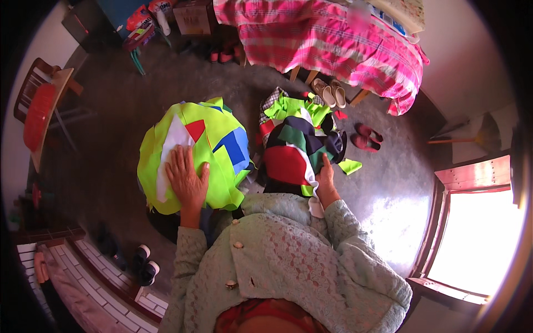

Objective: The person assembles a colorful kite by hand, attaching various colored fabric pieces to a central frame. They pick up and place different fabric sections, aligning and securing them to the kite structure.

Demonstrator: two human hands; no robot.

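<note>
A big rounded heap of fabric scraps, mostly neon yellow with white, red and blue pieces, lies at the left. My left hand rests flat on it, fingers stretched over a white strip. To its right is a second heap of scraps in dark, red, white, green and checked cloth. Against the right side of this heap is my right hand, its thumb pointing up by dark green cloth. The other fingers of that hand are hidden. A white strip hangs from the heap towards my lap.
A loose neon scrap lies on the floor near red shoes. Beige shoes stand before a bed with a pink plaid cover. Black shoes are at the lower left, a wooden chair at far left. Bright light enters through the doorway at right.
</note>
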